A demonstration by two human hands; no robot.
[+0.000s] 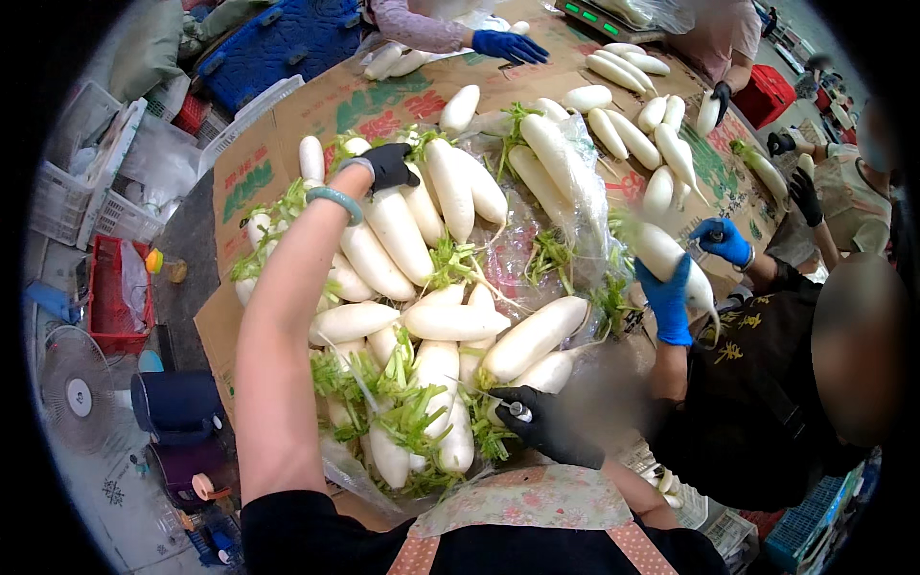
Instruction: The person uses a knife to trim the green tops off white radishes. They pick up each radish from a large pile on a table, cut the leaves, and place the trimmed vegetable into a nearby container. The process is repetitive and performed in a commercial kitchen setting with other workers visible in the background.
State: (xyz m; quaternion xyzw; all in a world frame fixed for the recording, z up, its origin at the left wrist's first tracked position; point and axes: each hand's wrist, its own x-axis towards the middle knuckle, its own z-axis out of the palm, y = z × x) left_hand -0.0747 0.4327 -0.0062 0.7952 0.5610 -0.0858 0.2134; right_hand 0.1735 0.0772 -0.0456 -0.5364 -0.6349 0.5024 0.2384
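My left hand [388, 167], in a black glove, reaches to the far side of a pile of white daikon radishes [399, 241]. Its curled fingers touch the leafy top end of one radish; whether they grip it is hidden. Close to my apron, my black-gloved right hand [550, 428] is closed around a small knife [519, 411], whose thin blade points left over the pile. Cut green leaf stalks [420, 417] stick out of the nearer radishes. One daikon [454, 322] lies crosswise on top of others between my hands.
Flattened cardboard [244, 154] covers the table, with clear plastic film [514, 241] under some radishes. On the right, a co-worker's blue-gloved hand [665, 298] holds a daikon [672, 259]. Other workers stand across the table beside a scale [611, 29]. A fan [79, 395] and crates [118, 295] are at left.
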